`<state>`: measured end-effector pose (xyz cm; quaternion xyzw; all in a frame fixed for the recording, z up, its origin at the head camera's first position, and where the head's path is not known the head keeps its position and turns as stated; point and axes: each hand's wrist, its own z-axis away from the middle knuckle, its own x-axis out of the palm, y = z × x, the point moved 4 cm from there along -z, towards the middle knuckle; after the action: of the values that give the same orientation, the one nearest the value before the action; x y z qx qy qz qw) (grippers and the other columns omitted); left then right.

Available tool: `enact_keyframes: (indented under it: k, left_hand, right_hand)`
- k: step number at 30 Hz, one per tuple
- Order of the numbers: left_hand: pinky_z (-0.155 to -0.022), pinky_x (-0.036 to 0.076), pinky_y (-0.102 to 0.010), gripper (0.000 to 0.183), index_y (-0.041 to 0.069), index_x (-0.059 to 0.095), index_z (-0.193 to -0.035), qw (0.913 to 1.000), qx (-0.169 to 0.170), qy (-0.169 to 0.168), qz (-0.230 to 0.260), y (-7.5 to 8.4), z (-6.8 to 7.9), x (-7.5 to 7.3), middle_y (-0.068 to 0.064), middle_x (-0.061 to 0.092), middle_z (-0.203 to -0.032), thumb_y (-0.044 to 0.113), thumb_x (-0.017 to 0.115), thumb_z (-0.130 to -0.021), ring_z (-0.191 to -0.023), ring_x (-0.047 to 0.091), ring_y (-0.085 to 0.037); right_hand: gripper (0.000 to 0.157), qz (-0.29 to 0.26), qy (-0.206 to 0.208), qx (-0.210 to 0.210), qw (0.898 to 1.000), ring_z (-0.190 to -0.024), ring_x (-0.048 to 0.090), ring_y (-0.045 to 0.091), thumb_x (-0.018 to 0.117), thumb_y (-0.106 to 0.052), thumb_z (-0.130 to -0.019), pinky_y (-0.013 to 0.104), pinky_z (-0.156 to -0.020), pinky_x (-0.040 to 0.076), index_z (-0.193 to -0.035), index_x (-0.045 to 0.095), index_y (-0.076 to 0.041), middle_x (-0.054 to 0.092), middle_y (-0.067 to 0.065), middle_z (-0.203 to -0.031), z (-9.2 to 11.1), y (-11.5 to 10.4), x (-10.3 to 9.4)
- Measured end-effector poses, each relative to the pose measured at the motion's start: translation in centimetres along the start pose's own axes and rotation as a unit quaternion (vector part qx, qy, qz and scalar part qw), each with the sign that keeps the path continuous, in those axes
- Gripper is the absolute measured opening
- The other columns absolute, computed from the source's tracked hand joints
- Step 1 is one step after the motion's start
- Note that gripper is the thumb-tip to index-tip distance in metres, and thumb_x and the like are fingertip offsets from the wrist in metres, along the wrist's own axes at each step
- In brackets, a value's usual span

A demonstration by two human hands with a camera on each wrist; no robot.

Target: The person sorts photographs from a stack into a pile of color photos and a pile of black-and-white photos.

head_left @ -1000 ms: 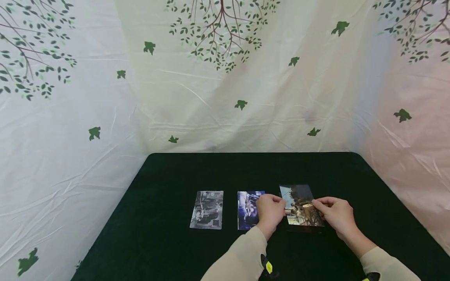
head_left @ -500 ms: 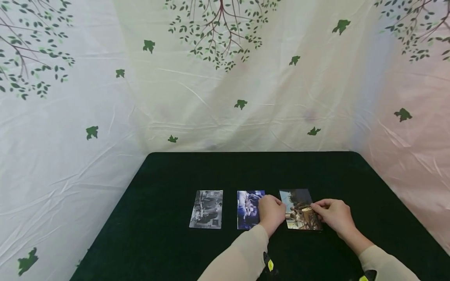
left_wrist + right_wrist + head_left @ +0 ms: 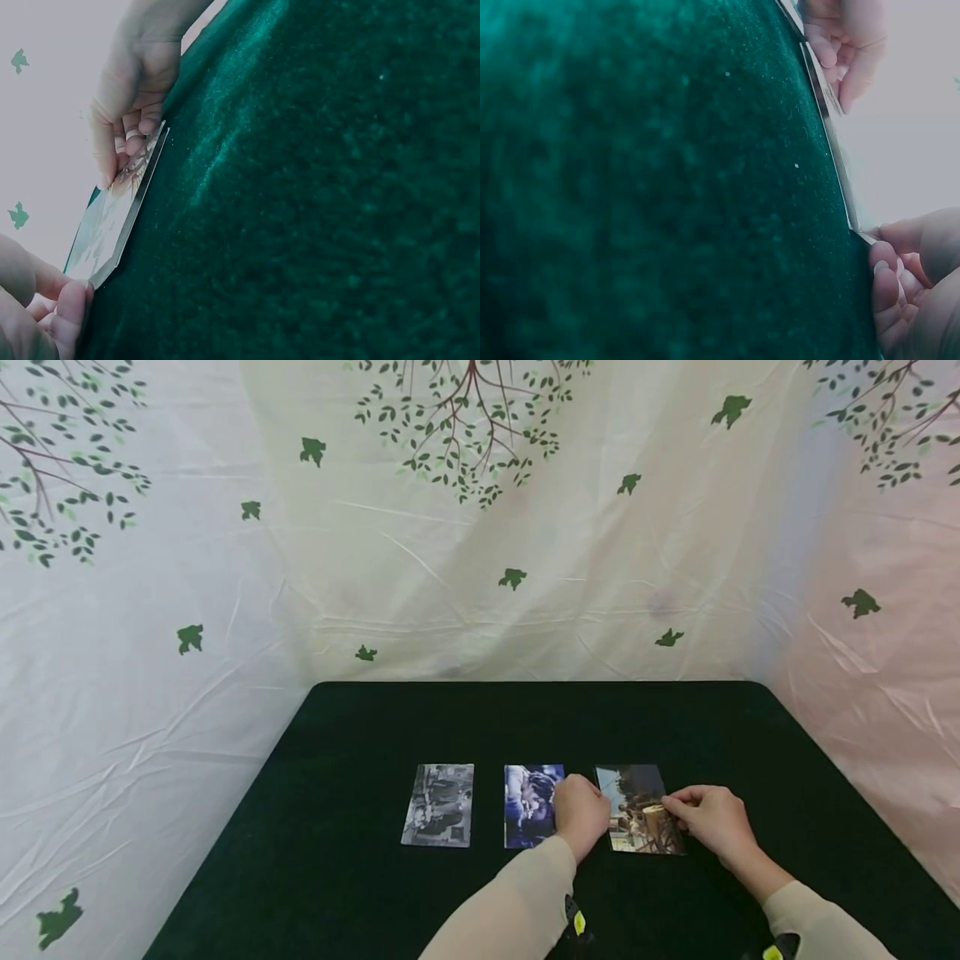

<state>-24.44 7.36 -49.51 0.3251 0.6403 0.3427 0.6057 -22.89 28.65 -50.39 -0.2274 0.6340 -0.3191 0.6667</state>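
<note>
Thumb and fingers of the right hand (image 3: 708, 817) pinch the right edge of the colour photo (image 3: 639, 814), and the left hand (image 3: 582, 817) has its left edge between thumb and finger too. Down it comes: a second ago the photo sat farther up the head view, a dark strip showing below its near edge; now that strip is out of sight and the photo is low at the dark green table (image 3: 315, 893), whether fully flat I can't tell. Just left of the left hand, partly covered by it, lies the blue-tinted photo (image 3: 528, 806); farther left, the black-and-white photo (image 3: 438, 806), both holding their places. Beyond hangs the leaf-printed curtain (image 3: 435, 568).
</note>
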Motion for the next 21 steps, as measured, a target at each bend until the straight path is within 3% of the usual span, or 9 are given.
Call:
enact_keyframes:
  k: [9, 21]
  left_hand:
    - [-0.048, 0.035, -0.026, 0.043, 0.014, 0.049, -0.043, 0.9990, 0.013, 0.016, -0.039, 0.12, 0.11, 0.13, 0.007, 0.043, -0.040, 0.005, 0.067, -0.082, -0.045, 0.041, -0.010]
    - [-0.043, 0.026, -0.026, 0.049, 0.013, 0.041, -0.041, 0.9989, 0.027, 0.021, -0.033, 0.33, 0.29, 0.08, 0.006, 0.029, -0.037, 0.003, 0.064, -0.083, -0.041, 0.030, -0.010]
  right_hand:
    - [0.031, 0.001, -0.004, 0.004, 1.000, -0.069, 0.060, 0.017, 0.065, -0.035, -0.091, 0.031, -0.055, 0.047, -0.098, 0.072, -0.006, 0.065, 0.006, -0.090, -0.05, 0.07, 0.23]
    - [0.032, 0.000, 0.006, 0.018, 1.000, -0.071, 0.058, 0.018, 0.067, -0.037, -0.089, 0.031, -0.054, 0.044, -0.101, 0.074, -0.008, 0.067, 0.006, -0.091, 0.01, 0.29, 0.34]
